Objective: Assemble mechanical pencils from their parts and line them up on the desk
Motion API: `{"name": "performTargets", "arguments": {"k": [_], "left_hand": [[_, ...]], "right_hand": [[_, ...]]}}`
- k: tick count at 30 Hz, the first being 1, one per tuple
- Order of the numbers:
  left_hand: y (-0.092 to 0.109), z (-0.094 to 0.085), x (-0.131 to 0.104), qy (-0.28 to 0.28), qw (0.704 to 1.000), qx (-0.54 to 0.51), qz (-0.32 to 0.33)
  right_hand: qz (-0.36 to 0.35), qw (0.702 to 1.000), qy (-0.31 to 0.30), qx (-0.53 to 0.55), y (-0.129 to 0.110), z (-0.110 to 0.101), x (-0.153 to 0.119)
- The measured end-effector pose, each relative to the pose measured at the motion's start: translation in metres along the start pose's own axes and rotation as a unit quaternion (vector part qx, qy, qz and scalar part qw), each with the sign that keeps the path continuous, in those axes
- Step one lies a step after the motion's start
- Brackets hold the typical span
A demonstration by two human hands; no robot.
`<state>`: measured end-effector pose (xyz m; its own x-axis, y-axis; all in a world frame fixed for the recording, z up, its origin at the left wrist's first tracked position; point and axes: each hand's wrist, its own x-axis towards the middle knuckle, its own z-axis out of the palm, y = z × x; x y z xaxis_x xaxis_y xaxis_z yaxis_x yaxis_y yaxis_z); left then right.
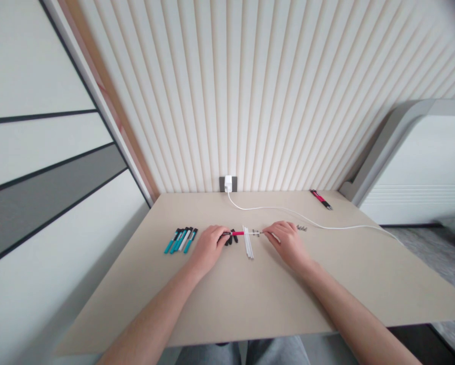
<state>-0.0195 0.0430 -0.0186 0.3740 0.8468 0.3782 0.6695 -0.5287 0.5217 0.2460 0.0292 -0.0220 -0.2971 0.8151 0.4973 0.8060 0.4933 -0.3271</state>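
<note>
My left hand (pixel 211 246) is closed on a pink and black pen barrel (pixel 237 233) held level above the table. From the barrel's right end a thin white pen refill (pixel 255 232) sticks out, and the fingertips of my right hand (pixel 287 242) pinch its far end. Beneath them lie several white refills (pixel 248 247) side by side. Short black pen parts (pixel 231 238) are bunched close to my left fingers, partly hidden by them. Small grey metal pieces (pixel 302 228), perhaps springs or tips, sit just right of my right hand.
Several teal, black and white pen barrels (pixel 181 240) lie in a group on the left of the beige table (pixel 212 314). A pink and black pen (pixel 321 199) rests at the back right. A white cable (pixel 288 209) runs from a wall charger (pixel 228 183) across the table's back.
</note>
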Motion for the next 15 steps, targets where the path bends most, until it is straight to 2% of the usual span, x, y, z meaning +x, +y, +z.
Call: {"name": "performTargets", "arguments": {"k": [9, 15], "left_hand": [[0.0037, -0.0023, 0.0004, -0.01, 1.0, -0.023, 0.006], [0.0075, -0.0034, -0.0002, -0.029, 0.999, -0.036, 0.029]], "right_hand": [[-0.028, 0.999, -0.007, 0.03, -0.0013, 0.0041, 0.0], [-0.022, 0.999, 0.014, 0.041, -0.0043, 0.0025, -0.0003]]}}
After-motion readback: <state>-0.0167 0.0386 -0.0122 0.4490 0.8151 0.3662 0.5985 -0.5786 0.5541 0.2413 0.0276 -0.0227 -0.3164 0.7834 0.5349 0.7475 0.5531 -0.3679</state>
